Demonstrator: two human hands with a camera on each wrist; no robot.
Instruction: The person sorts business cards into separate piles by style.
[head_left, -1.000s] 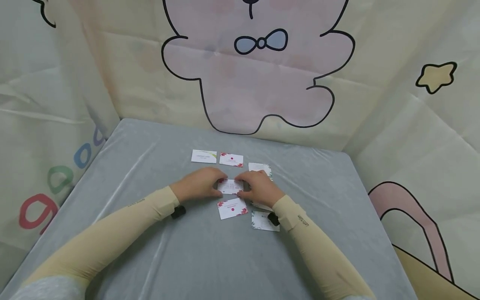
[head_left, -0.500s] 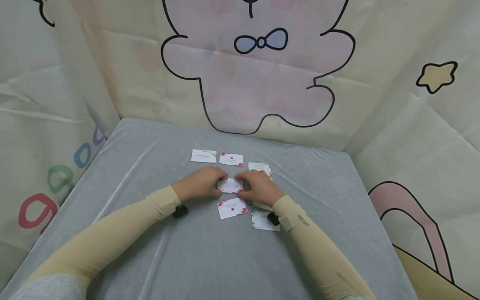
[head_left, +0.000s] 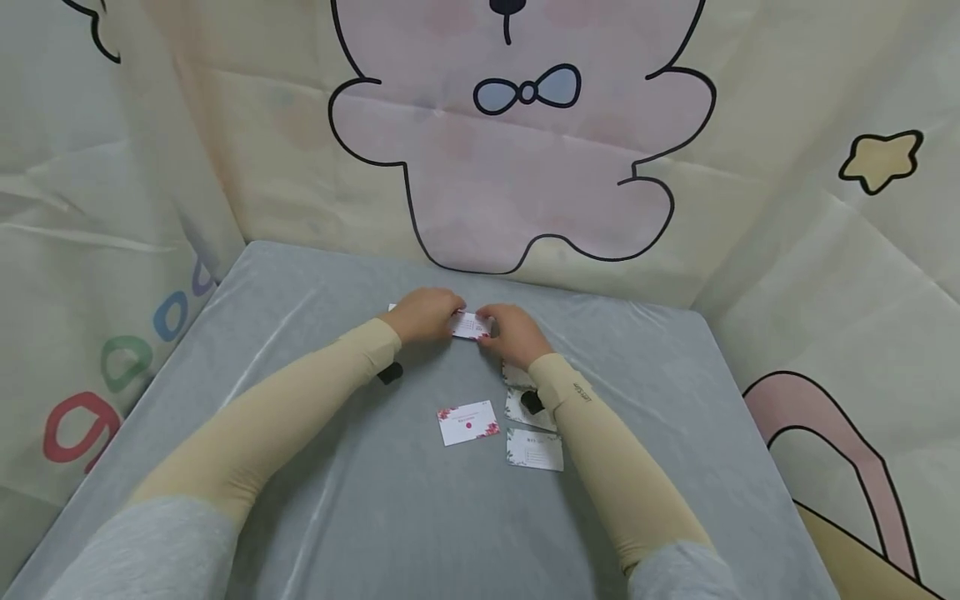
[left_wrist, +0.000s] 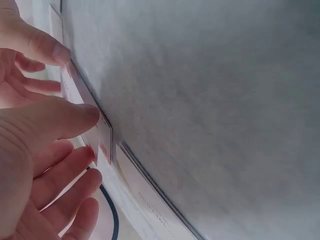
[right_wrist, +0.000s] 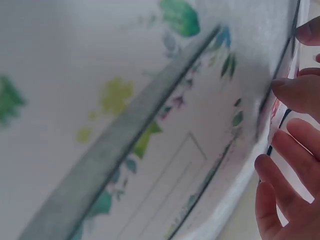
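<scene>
In the head view, my left hand (head_left: pixel 426 315) and my right hand (head_left: pixel 519 332) pinch a white business card with red floral corners (head_left: pixel 470 325) by its two ends, at the back row. The left wrist view shows that card (left_wrist: pixel 92 137) between thumb and fingers, close over another red-cornered card (left_wrist: pixel 106 142). My left hand (left_wrist: pixel 45 150) is nearest the camera there. A plain white card (left_wrist: pixel 155 200) lies beside them. In the right wrist view, my right hand (right_wrist: pixel 295 160) is at the card's near end, with leafy cards (right_wrist: pixel 175 145) in the foreground.
One red-flowered card (head_left: pixel 468 423) lies nearer the front on the grey cloth-covered table (head_left: pixel 420 525). A column of green-leaf cards (head_left: pixel 534 450) runs beside it, partly under my right wrist. A printed cloth backdrop (head_left: pixel 525 192) rises behind the table's far edge.
Both hands have moved away from me to the back row, carrying the red-flowered card from the middle row. The hands now cover most of the two back-row cards.
</scene>
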